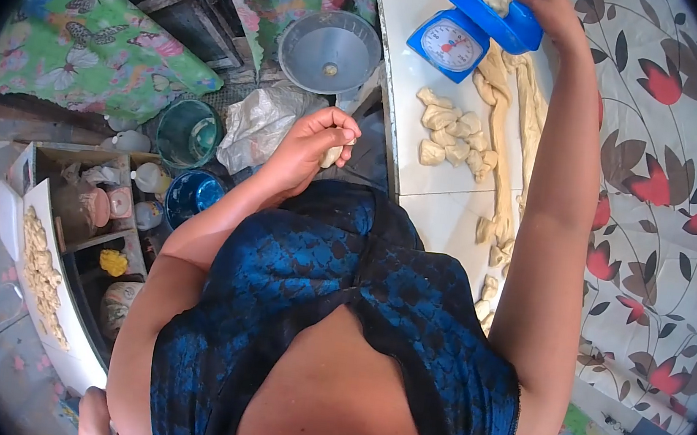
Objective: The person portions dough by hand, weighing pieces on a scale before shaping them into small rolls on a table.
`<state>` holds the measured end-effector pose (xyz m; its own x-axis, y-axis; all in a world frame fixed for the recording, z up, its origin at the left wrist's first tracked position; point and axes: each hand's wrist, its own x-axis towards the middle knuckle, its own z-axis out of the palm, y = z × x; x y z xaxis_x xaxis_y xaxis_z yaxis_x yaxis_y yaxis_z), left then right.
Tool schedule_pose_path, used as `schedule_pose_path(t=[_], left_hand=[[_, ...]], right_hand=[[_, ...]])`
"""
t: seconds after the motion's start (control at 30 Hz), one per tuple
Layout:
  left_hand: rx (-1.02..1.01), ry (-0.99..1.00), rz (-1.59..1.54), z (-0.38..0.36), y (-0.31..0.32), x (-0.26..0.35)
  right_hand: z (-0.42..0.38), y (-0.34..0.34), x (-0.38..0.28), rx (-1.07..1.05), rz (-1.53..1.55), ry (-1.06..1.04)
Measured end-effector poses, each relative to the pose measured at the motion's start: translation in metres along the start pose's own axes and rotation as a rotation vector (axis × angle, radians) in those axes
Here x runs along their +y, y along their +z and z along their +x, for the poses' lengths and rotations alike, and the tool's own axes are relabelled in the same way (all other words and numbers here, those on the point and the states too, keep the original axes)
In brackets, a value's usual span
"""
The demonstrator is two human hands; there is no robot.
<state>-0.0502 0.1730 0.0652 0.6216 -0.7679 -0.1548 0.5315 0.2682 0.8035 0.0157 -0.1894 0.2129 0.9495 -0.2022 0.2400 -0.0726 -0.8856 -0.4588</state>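
Observation:
My left hand [313, 148] is closed around a small piece of pale dough [332, 153], in front of my torso. At the top right, my right hand [550, 11] grips the rim of a blue tray [516, 33], which holds a lump of dough [495, 1]. The tray sits tilted at the blue dial scale [451, 45]. Below the scale, a cluster of dough pieces [457, 131] lies on the white tabletop [405, 168]. Long dough strips [502, 170] run beside the cluster, with cut pieces at their lower end.
A grey basin [329, 50], a green bucket [190, 135] and a blue bucket [195, 193] stand left of the table. Further left, a shelf unit [130, 237] adjoins a white surface [79, 359] bearing many dough pieces. Part of another person's limb [95, 418] shows at the bottom left.

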Motion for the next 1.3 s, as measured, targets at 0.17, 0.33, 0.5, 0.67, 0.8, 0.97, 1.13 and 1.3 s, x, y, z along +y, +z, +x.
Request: schedule_pose_path(t=[0.17, 0.33, 0.5, 0.67, 0.8, 0.97, 1.13, 1.3], left_hand=[[0.002, -0.002, -0.003, 0.0, -0.001, -0.001], [0.002, -0.007, -0.001, -0.002, 0.0, -0.001], [0.018, -0.006, 0.003, -0.005, -0.001, -0.001], [0.019, -0.008, 0.026, -0.01, 0.001, 0.002], [0.024, -0.056, 0.075, -0.007, -0.005, 0.001], [0.019, -0.074, 0.058, -0.007, -0.008, -0.001], [-0.012, -0.108, 0.071, 0.0, -0.007, -0.007], [-0.017, -0.08, 0.039, 0.002, 0.001, -0.012]], right_hand=[[0.002, 0.007, 0.0, -0.079, 0.041, 0.053], [0.008, 0.019, 0.004, -0.201, -0.096, -0.023], [0.008, 0.026, -0.004, -0.227, -0.196, -0.042], [0.0, 0.022, -0.01, 0.2, 0.02, -0.107], [-0.07, -0.017, -0.032, 0.468, 0.009, -0.162], [-0.218, -0.045, -0.03, 0.313, -0.001, 0.55], [-0.267, 0.014, -0.022, 0.148, -0.069, 0.412], [-0.265, 0.114, 0.011, 0.081, -0.025, 0.397]])
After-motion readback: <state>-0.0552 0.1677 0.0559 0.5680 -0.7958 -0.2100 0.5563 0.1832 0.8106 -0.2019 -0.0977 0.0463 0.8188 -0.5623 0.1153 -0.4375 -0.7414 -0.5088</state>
